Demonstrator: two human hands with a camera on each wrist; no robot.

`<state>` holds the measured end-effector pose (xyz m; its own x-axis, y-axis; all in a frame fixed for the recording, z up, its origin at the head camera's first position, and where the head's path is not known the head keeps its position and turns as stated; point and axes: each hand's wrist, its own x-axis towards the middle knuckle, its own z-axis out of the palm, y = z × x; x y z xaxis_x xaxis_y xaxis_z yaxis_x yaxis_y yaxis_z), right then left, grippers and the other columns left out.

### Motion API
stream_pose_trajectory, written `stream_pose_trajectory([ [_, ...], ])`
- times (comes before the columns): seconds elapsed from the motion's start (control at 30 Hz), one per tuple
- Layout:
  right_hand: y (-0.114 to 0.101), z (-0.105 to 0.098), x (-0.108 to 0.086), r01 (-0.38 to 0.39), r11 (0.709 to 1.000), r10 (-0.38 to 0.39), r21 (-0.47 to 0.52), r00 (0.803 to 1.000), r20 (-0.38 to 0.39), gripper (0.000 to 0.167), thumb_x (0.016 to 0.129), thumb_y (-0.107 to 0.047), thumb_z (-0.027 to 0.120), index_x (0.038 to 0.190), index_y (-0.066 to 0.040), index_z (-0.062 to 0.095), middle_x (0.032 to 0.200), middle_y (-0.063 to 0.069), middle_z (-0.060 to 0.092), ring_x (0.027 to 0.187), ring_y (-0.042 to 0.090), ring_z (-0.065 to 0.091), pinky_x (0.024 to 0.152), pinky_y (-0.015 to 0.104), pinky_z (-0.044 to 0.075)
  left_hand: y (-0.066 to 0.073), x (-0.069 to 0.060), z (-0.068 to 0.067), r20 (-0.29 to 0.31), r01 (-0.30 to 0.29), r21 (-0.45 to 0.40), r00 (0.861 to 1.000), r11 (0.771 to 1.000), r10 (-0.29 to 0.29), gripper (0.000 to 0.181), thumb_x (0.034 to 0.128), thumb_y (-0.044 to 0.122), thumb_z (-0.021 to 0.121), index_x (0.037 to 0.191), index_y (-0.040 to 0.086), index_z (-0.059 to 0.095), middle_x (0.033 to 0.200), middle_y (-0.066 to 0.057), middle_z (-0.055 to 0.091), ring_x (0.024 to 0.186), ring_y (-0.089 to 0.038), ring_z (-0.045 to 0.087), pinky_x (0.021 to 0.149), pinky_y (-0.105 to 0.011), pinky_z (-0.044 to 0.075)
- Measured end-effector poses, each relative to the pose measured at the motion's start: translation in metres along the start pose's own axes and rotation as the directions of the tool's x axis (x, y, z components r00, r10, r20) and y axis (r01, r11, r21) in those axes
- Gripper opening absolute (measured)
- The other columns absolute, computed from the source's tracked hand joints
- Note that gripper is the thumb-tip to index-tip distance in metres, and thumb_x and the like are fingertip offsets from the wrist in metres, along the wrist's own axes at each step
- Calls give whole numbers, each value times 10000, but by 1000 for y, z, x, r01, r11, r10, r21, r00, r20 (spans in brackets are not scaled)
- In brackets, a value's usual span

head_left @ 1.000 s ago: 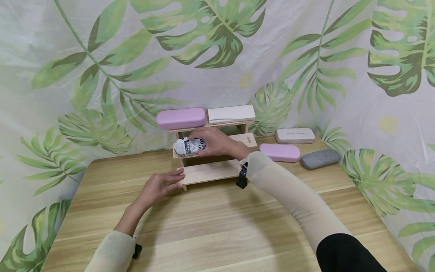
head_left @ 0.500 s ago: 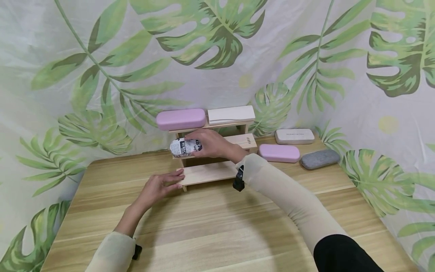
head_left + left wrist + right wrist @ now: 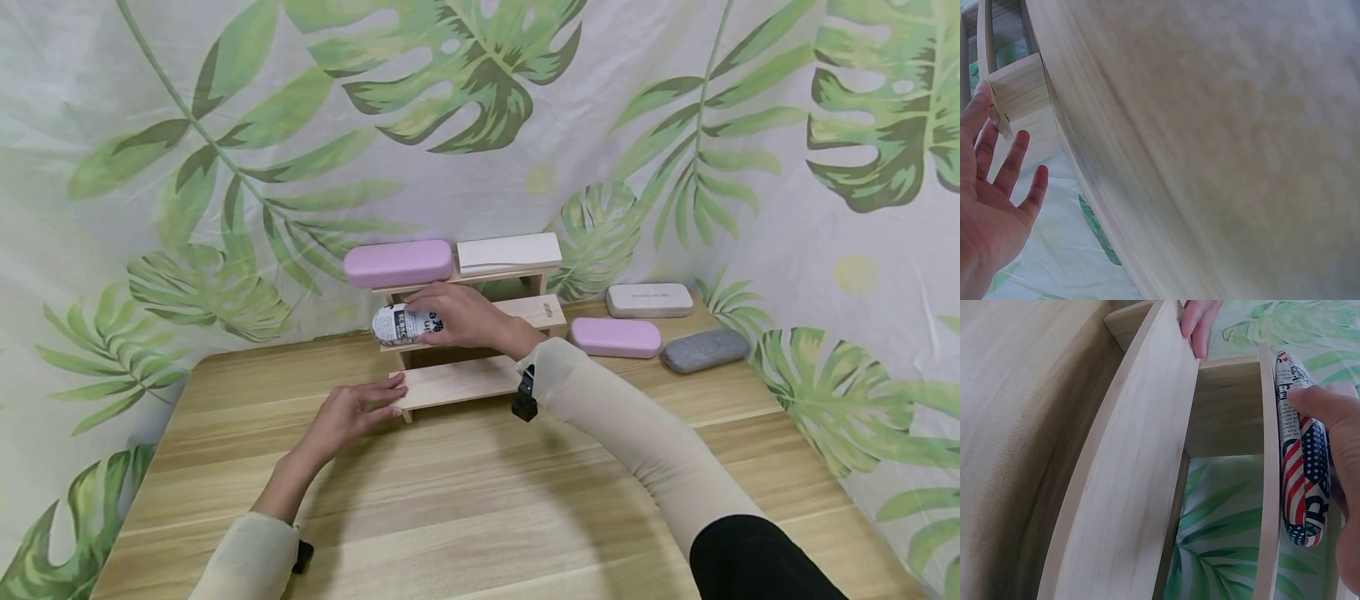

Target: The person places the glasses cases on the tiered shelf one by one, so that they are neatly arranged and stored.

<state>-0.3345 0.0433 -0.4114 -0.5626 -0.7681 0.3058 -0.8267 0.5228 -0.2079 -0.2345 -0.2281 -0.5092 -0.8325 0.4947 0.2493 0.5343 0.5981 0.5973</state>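
Note:
In the head view my right hand (image 3: 461, 315) grips a glasses case (image 3: 397, 325) at the left part of the middle step of a small wooden stepped stand (image 3: 457, 382). The right wrist view shows the case's newsprint and stars-and-stripes pattern (image 3: 1302, 481), with the thumb across its near side. Whether the case's underside bears on the step, I cannot tell. At the stand's lower left end, my left hand (image 3: 352, 417) touches the bottom step with fairly straight fingers. The left wrist view has these fingers (image 3: 1013, 159) spread beside the wooden end.
A pink glasses case (image 3: 399, 263) and a white one (image 3: 510, 253) lie on the top step. Right of the stand, on the wooden table (image 3: 480, 517), are another pink case (image 3: 615, 337), a light grey one (image 3: 649, 300) and a dark grey one (image 3: 707, 350). Leaf-printed cloth (image 3: 480, 183) hangs behind.
My right hand has shifted the patterned glasses case slightly left along the middle step, mostly in the first half second. The left hand stays at the lower step's end.

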Motion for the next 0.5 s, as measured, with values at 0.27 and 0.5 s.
stream_pose_trajectory([
  [0.27, 0, 2, -3, 16, 1000, -17, -7, 999, -43, 482, 918, -303, 852, 1323, -72, 729, 1447, 67, 669, 1377, 241, 590, 1183, 330, 445, 0, 0, 1, 5, 8, -3, 1000, 1000, -8, 367, 905, 132, 848, 1267, 153, 790, 1445, -5, 662, 1325, -306, 631, 1057, -529, 535],
  [0.5, 0, 3, -1, 30, 1000, -30, -5, 997, -68, 465, 915, -298, 860, 1303, -72, 742, 1424, 64, 686, 1358, 229, 608, 1177, 309, 447, -1, -1, 1, 4, 13, -11, 1000, 1000, -13, 365, 911, 144, 845, 1271, 155, 787, 1447, -4, 661, 1328, -312, 629, 1069, -537, 525],
])
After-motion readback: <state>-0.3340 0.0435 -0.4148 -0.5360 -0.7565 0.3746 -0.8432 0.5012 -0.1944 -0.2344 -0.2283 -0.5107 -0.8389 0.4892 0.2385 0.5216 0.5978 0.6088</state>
